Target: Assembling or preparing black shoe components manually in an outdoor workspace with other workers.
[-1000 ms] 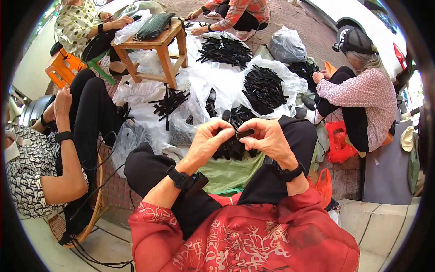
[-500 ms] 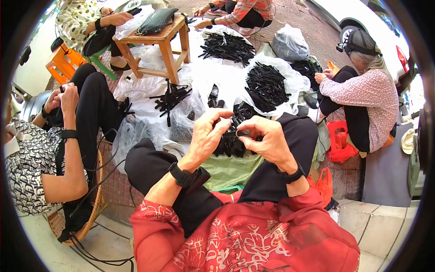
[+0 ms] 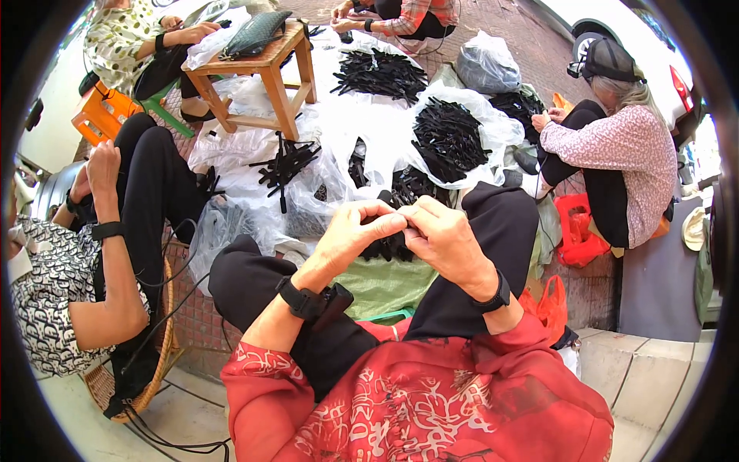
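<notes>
My hands meet at the fingertips above my lap. My left hand (image 3: 354, 235) is closed in a pinch, and the dark end of a black strip (image 3: 386, 197) shows just above its fingers. My right hand (image 3: 446, 239) pinches at the same spot, thumb and forefinger touching the left thumb. Most of the strip is hidden by my fingers. Just beyond my hands is a heap of similar black strips (image 3: 416, 192), partly covered by them. Below lies a green woven sheet (image 3: 392, 286) between my knees.
Further piles of black strips (image 3: 450, 138) lie on white plastic sheeting (image 3: 369, 123). A wooden stool (image 3: 269, 77) carries a dark pouch (image 3: 256, 35). Co-workers sit left, right and at the back. A red basket (image 3: 577, 231) stands right; cables (image 3: 165, 440) trail at lower left.
My hands have come together; the gap between their fingertips has closed. The black loop seen at my right fingers is now hidden. The person at left has raised their hands slightly closer together.
</notes>
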Available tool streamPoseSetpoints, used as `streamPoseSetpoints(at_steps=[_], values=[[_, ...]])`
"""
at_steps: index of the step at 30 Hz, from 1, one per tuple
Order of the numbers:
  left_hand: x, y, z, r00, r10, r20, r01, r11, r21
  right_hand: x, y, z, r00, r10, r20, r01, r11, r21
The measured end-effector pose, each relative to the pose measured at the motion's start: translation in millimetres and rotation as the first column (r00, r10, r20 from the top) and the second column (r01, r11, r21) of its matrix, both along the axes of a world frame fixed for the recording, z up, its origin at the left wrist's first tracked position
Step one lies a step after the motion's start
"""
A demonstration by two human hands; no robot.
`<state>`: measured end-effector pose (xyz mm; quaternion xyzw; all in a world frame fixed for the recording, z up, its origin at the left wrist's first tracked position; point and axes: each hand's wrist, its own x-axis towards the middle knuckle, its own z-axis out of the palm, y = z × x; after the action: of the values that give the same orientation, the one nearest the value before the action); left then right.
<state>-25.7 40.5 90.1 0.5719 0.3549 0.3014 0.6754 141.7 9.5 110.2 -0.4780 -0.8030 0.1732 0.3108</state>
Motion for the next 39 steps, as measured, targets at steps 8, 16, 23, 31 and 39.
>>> streamPoseSetpoints(at_steps=[8,16,23,31,39], values=[[-2,2,-17,0.992,-0.053,0.117,0.09,0.935,-0.342,8,0,-2,0.981,0.119,-0.153,-0.14,0.98,-0.14],[-6,-1,-15,0.982,-0.058,0.177,0.121,0.92,-0.372,18,16,3,0.983,0.176,0.059,-0.185,0.95,0.252],[-4,-6,-16,0.927,-0.053,0.371,0.256,0.813,-0.523,31,4,-4,0.917,0.118,-0.381,-0.232,0.935,-0.267],[-3,-11,-20,0.886,-0.066,0.459,0.325,0.795,-0.512,35,1,0,0.891,0.149,-0.428,-0.284,0.92,-0.271],[-2,-10,-21,0.933,-0.049,0.357,0.264,0.768,-0.584,37,3,1,0.912,0.167,-0.375,-0.284,0.916,-0.282]])
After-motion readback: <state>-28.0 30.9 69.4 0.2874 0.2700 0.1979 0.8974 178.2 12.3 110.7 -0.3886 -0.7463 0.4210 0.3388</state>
